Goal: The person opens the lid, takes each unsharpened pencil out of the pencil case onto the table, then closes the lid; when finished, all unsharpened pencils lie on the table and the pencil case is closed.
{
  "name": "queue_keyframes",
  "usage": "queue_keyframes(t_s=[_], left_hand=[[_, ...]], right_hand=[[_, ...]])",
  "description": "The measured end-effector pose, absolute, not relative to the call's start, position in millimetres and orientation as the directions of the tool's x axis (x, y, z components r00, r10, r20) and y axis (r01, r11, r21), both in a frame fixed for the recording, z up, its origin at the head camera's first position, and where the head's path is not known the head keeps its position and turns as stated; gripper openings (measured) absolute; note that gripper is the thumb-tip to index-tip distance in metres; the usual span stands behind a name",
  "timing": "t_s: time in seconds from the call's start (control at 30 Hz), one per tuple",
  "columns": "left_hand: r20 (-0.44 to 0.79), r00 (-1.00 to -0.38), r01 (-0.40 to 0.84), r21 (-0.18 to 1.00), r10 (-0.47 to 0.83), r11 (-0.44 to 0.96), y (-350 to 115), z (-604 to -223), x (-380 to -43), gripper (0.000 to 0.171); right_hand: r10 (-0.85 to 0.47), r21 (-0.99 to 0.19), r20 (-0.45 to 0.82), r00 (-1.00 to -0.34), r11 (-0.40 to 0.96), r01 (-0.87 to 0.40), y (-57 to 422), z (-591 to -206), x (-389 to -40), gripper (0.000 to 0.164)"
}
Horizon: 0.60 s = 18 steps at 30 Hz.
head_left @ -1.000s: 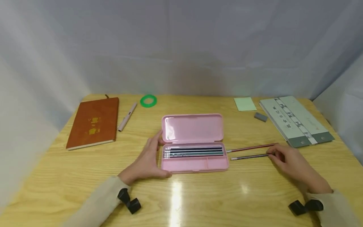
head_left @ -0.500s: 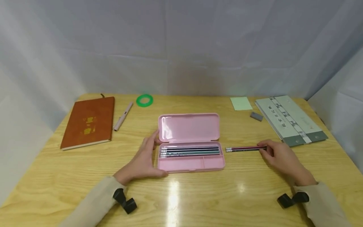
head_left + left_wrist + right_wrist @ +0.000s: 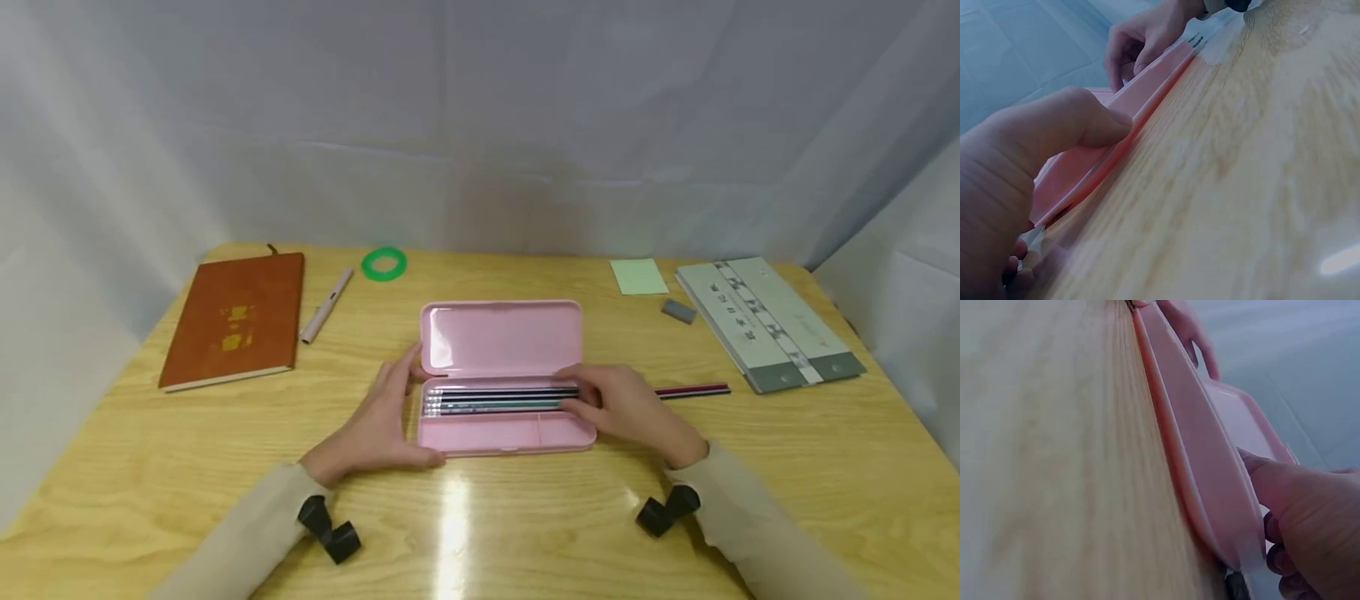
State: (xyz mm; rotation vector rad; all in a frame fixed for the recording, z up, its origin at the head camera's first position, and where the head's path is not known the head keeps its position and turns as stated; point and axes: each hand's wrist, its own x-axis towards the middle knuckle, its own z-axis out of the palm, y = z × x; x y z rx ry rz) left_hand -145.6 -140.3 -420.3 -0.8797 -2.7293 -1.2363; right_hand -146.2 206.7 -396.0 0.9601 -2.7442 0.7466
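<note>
A pink case runs diagonally across a wooden tabletop, its long side wall nearest the camera and its open lid beyond. At lower right, the right hand has its thumb at the rim and its other fingers curled near the close end, where a small dark object is blurred. The left hand touches the far end; pale cloth hangs behind.

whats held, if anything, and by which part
The left hand grips the pink case by its left end; whether the right hand pinches the pencils inside is hidden.
</note>
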Motion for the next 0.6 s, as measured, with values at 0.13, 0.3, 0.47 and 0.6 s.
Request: queue_keyframes(t_s=[0.13, 0.3, 0.47, 0.6], left_hand=[[0.236, -0.841, 0.501, 0.679, 0.487, 0.537, -140, -420, -147, 0.140], [0.235, -0.841, 0.502, 0.675, 0.487, 0.541, -139, -420, -148, 0.141], [0.235, -0.841, 0.501, 0.676, 0.487, 0.540, -139, -420, -148, 0.141], [0.230, -0.845, 0.495, 0.676, 0.482, 0.546, -140, -420, -147, 0.141]], right_hand=[[-0.594, -0.388, 0.170, -0.787, 0.694, -0.607, 187, -389, -156, 0.027], [-0.612, -0.324, 0.089, -0.786, 0.729, -0.603, 173, -382, -163, 0.023], [-0.623, -0.322, 0.101, -0.776, 0.717, -0.618, 169, -381, -163, 0.013], [-0.606, -0.350, 0.148, -0.782, 0.707, -0.614, 173, -383, -160, 0.011]])
